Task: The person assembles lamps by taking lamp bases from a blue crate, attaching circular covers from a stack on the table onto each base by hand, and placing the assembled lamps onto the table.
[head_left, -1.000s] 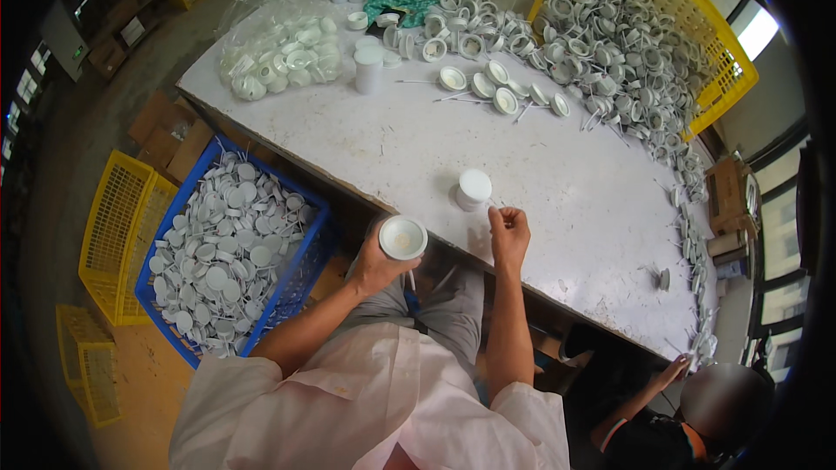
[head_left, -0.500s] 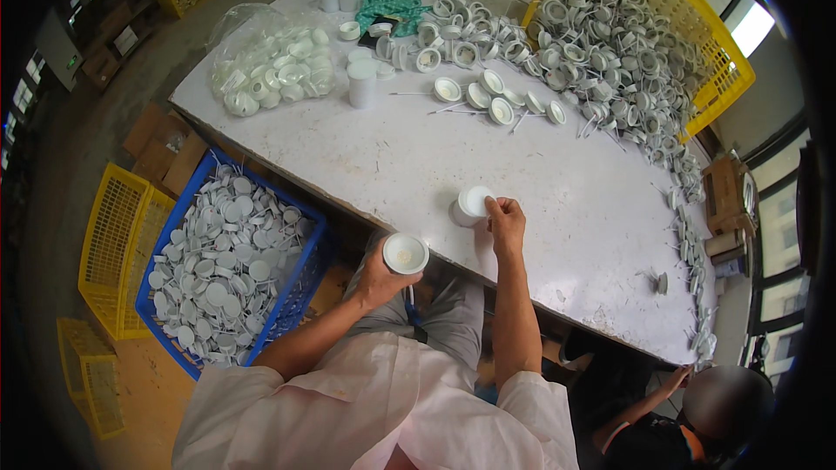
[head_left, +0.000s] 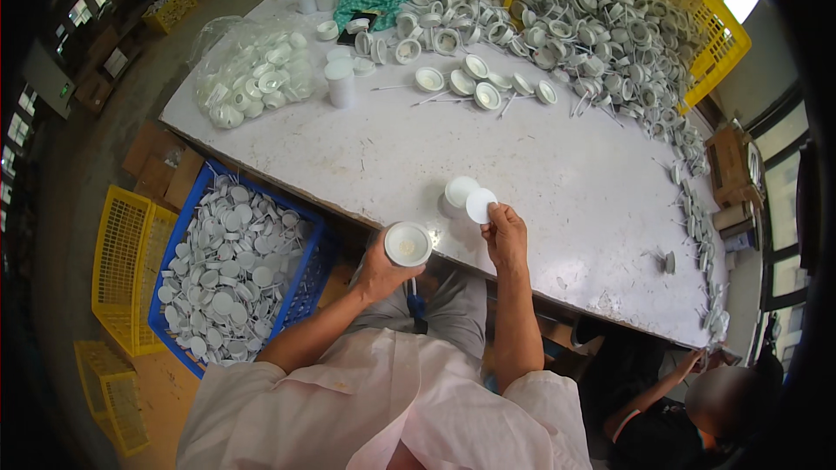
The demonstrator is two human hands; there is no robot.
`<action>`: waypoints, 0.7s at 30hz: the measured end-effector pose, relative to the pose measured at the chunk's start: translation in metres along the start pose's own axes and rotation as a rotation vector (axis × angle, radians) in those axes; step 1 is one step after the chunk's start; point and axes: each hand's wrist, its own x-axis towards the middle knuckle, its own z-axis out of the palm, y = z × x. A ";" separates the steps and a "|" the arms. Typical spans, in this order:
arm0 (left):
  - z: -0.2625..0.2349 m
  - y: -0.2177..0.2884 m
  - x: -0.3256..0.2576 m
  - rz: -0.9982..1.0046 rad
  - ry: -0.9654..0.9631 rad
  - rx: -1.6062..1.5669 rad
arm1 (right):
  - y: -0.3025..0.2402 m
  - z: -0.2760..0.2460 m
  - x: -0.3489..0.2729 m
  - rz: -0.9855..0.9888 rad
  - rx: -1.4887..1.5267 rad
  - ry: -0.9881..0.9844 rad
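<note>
My left hand (head_left: pixel 380 267) is closed round a white round housing (head_left: pixel 407 245) at the table's near edge. The housing's hollow face is up, with a pale yellowish middle, and a thin white stem hangs below it. In my right hand (head_left: pixel 508 238), a thin flat white disc (head_left: pixel 479 206) is pinched by its edge between thumb and fingers. Just beyond the disc, and partly covered by it, a short white stack of discs (head_left: pixel 460 191) stands on the table. Farther off, several similar housings (head_left: pixel 475 67) with thin stems lie on the table.
A yellow crate (head_left: pixel 736 43) spills a heap of housings (head_left: pixel 601 26) at the back right. At left, a blue crate (head_left: pixel 305 265) holds many finished-looking white pieces (head_left: pixel 231 270). A clear bag of white cups (head_left: pixel 261 78) lies at back left. A co-worker's arm (head_left: pixel 649 396) reaches in at lower right.
My right hand has drawn one disc off the stack and slightly toward me. My left hand still holds the housing in nearly the same place. The whole view has shifted a little.
</note>
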 end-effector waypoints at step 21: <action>0.027 0.056 0.032 -0.143 -0.235 -0.317 | -0.005 0.015 -0.071 -0.973 -0.805 0.035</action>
